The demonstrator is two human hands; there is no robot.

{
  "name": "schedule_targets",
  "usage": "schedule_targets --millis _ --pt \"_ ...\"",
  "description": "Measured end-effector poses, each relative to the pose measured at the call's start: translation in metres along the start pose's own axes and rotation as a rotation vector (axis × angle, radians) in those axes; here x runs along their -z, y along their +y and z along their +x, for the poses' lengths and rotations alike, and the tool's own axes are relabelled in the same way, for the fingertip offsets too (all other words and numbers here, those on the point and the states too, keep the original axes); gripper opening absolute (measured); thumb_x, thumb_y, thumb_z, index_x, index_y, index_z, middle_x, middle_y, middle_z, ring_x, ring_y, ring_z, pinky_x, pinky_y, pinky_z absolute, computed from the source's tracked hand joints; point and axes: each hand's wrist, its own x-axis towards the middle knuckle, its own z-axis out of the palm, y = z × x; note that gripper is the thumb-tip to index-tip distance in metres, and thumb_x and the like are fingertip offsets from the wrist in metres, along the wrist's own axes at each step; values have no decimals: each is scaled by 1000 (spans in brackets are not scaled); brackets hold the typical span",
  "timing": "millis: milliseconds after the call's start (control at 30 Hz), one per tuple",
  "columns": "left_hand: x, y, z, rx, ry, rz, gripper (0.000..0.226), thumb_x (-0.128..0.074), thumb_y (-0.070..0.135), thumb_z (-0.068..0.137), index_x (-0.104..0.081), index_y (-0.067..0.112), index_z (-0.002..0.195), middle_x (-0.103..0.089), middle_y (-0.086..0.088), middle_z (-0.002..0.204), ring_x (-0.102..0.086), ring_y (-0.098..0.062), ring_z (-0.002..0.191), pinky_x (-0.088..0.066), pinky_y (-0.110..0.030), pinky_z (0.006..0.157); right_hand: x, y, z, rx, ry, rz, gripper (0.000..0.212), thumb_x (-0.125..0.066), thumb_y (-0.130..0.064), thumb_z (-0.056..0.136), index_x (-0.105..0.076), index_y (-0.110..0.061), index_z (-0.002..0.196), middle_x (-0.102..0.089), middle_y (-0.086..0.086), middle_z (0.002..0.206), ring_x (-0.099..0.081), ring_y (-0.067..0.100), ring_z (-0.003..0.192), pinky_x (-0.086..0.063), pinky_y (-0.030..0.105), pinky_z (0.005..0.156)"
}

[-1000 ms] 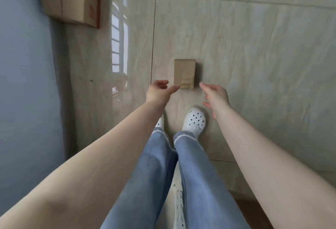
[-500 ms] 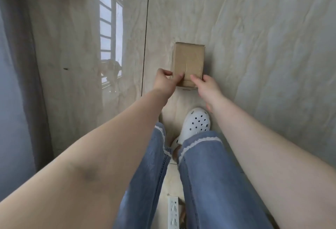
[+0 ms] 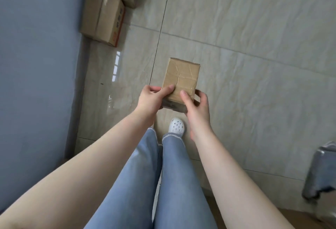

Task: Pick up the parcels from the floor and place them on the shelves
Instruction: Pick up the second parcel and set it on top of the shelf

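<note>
Both hands hold one small brown parcel (image 3: 181, 78) by its near end, clear of the floor. The left hand (image 3: 151, 99) grips the near left corner: thumb pressed on the taped top face, fingers curled round the left edge. The right hand (image 3: 197, 105) grips the near right corner: thumb laid on the top face, fingers wrapped round the right side and underneath. The parcel's top face tilts toward the camera, with its long axis pointing away from the hands. Clear tape crosses the top face.

Directly below the grip lies the tiled floor (image 3: 245, 65), glossy, with grout lines running past the parcel on the left and beyond it. Nearer than the grip, under the wrists, a white perforated shoe (image 3: 176, 126) and blue jeans (image 3: 145, 183) are visible.

Left of the grip stands a blue-grey wall (image 3: 36, 65). Beyond and left of the grip, well apart from it, two larger cardboard boxes (image 3: 103, 16) sit on the floor against that wall, one touching the other. Right of and nearer than the grip, at the frame edge, is a grey metallic object (image 3: 321, 172), unidentifiable.
</note>
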Motion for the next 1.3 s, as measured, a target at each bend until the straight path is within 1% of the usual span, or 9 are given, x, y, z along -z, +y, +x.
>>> schedule_targets --millis 100,200,300,467,667,900,1033,1200,1300 --pt "13 31 -73 -79 0 20 46 -84 44 71 -53 18 94 -69 -12 107 -70 -24 90 -58 -38 87 7 -44 -63 81 -114 -7 63 -73 -33 81 -48 -34 138 -72 2 117 -71 15 105 -55 40 95" --pt "29 52 -137 -210 -68 109 83 -78 61 56 -52 21 122 -70 -14 122 -70 -27 114 -55 -45 101 19 -89 -116 163 -188 -70 57 -71 -28 85 -52 -32 138 -75 -6 108 -74 11 96 -59 34 88" --pt "46 60 -190 -442 -250 147 91 -75 41 85 -19 31 156 -62 4 131 -63 10 115 -51 -17 97 35 -127 -169 195 -305 -166 47 -69 -34 87 -58 -34 132 -74 -10 106 -73 1 83 -60 24 68" --pt "61 59 -256 -757 -343 255 114 -84 56 70 -10 56 156 -9 -1 172 -3 -21 160 -16 -55 126 54 -156 -240 189 -410 -267 25 -62 -46 88 -70 -31 107 -77 -5 99 -72 14 89 -60 39 79" --pt "61 65 -309 -737 -344 139 98 -82 42 67 -33 43 151 -55 -2 144 -60 -16 129 -53 -33 101 77 -169 -295 218 -449 -368 38 -56 -63 85 -72 -33 102 -74 -2 99 -74 26 91 -61 38 71" --pt "79 78 -345 -424 -391 196 33 -69 57 70 -69 51 102 -73 12 102 -67 -16 95 -48 -41 92 80 -151 -321 517 -430 -346 66 -73 -59 67 -51 -50 129 -53 -3 145 -50 12 134 -42 38 108" --pt "89 68 -362 -273 -398 260 48 -58 65 83 -67 28 111 -78 -1 85 -69 -26 87 -48 -49 99 65 -138 -337 613 -466 -139 39 -64 -30 81 -63 -24 120 -70 -1 116 -69 9 100 -52 21 82" --pt "96 50 -375 -308 -457 221 91 -64 72 59 -54 33 141 -71 -5 128 -63 -23 111 -36 -52 113 55 -133 -354 643 -394 -126 22 -61 -26 79 -65 -22 100 -68 0 96 -64 10 82 -50 19 70" --pt "100 47 -383 -339 -456 186 82 -68 63 58 -61 28 132 -71 -10 122 -63 -23 108 -42 -46 112 56 -132 -363 636 -376 -127 30 -61 -30 80 -65 -22 109 -69 -1 100 -65 10 83 -48 18 69"
